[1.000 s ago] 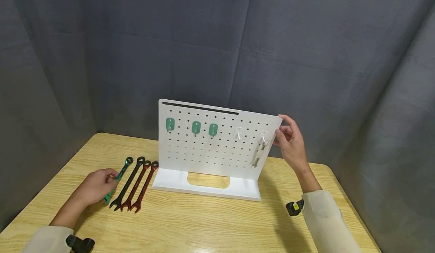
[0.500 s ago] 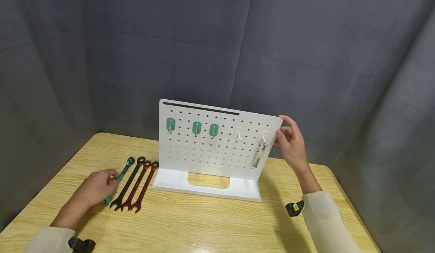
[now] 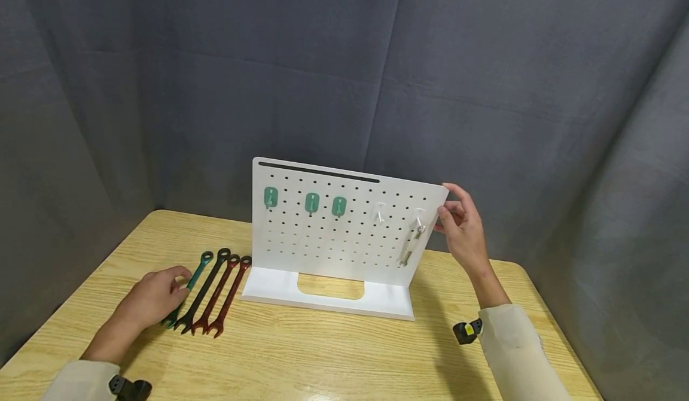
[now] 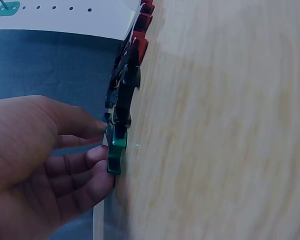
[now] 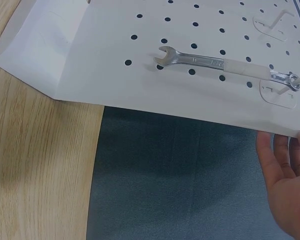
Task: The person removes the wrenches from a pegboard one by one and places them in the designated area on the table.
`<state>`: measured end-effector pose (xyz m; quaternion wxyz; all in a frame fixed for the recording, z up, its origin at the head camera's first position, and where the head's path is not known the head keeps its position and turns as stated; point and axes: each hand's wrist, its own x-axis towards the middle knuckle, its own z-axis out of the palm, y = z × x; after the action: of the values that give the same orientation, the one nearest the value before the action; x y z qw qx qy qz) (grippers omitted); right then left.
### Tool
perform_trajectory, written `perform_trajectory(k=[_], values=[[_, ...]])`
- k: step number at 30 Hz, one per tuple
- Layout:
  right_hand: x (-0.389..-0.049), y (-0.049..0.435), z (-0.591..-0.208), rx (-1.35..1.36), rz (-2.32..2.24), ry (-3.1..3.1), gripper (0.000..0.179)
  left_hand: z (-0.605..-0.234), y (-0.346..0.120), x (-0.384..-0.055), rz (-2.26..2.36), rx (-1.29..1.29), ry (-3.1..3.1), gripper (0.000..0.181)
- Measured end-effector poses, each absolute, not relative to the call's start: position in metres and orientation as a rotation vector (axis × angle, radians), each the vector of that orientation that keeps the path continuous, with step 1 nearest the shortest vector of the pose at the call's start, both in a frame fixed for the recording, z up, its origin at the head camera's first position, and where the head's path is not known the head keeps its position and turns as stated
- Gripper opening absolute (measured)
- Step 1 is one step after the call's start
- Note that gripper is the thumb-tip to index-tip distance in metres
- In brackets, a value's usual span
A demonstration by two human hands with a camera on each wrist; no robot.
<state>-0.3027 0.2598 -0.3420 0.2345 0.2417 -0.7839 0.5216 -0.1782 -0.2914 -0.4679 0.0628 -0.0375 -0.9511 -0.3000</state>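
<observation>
In the head view my left hand [image 3: 157,296] is over a green ratcheting combination wrench [image 3: 196,273] on the table. Thumb and fingertips close about it in the left wrist view, where its green end [image 4: 115,157] shows at the fingertips. Beside it lie a black wrench [image 3: 204,290] and two red wrenches [image 3: 219,293], side by side. On the right, my right hand [image 3: 462,233] pinches the upper right edge of a white pegboard [image 3: 334,269], thumb in front and fingers behind. A silver combination wrench [image 5: 200,60] hangs on the rightmost hook of the board.
Three green hooks [image 3: 312,203] and a clear hook [image 3: 379,212] on the board bear nothing. Its base has a cutout and stands on the wooden table [image 3: 323,353]. Grey curtain [image 3: 301,78] surrounds the table behind and at the sides.
The green wrench has turned to lie flatter and closer along the black wrench, with my left hand shifting slightly right. My right hand keeps its hold on the board.
</observation>
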Motion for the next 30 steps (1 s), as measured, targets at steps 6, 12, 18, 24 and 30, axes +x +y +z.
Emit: perform_trajectory(k=[6, 12, 18, 24, 30], values=[[-0.304, 0.259, -0.343, 0.659, 1.42, -2.156, 0.053, -0.466, -0.291, -0.177, -0.914, -0.12, -2.863, 0.026], [-0.303, 0.26, -0.342, 0.661, 1.417, -2.156, 0.052, -0.464, -0.29, -0.177, -0.902, -0.132, -2.867, 0.026], [-0.301, 0.259, -0.341, 0.666, 1.425, -2.155, 0.053, -0.456, -0.279, -0.175, -0.903, -0.142, -2.818, 0.027], [-0.284, 0.25, -0.326, 0.696, 1.406, -2.142, 0.05, -0.445, -0.252, -0.176, -0.959, -0.271, -2.726, 0.022], [-0.28, 0.248, -0.322, 0.697, 1.403, -2.148, 0.051, -0.438, -0.214, -0.186, -1.073, -0.433, -2.656, 0.014]])
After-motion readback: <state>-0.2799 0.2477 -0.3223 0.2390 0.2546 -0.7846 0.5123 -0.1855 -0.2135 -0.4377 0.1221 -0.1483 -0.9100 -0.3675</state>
